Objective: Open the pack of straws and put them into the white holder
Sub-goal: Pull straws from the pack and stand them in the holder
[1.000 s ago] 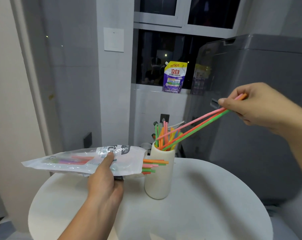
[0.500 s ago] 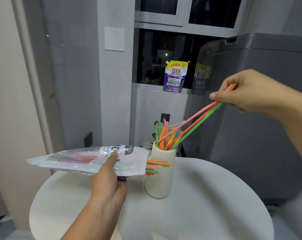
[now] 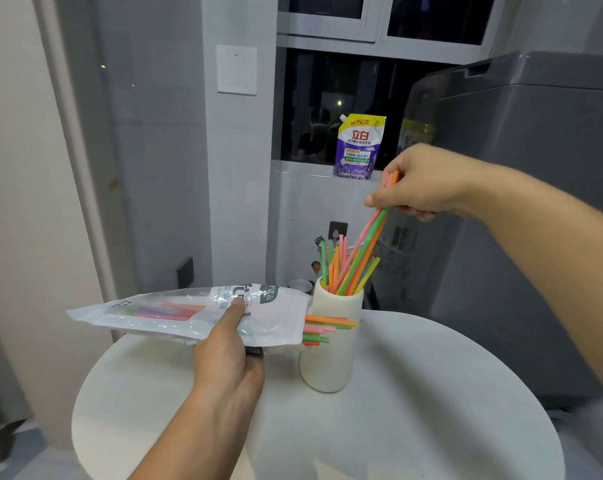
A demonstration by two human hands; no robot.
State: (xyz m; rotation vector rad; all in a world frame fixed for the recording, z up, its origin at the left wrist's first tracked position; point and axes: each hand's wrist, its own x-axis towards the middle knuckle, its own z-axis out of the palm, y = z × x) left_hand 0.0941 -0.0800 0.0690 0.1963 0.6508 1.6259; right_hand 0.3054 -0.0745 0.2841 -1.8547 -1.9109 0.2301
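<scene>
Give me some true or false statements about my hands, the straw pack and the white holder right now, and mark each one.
1. The right hand pinches a few straws whose lower ends sit in the white holder. True.
2. The left hand holds the straw pack above the table. True.
3. The straw pack is empty. False: straws show inside it and stick out of its open end.
4. The white holder lies on its side. False: it stands upright on the table.

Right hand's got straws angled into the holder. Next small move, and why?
Likely lower the right hand slightly and release: the straws it pinches have their lower ends inside the white holder, tilted. The left hand holds the pack, with more straws sticking out.
</scene>
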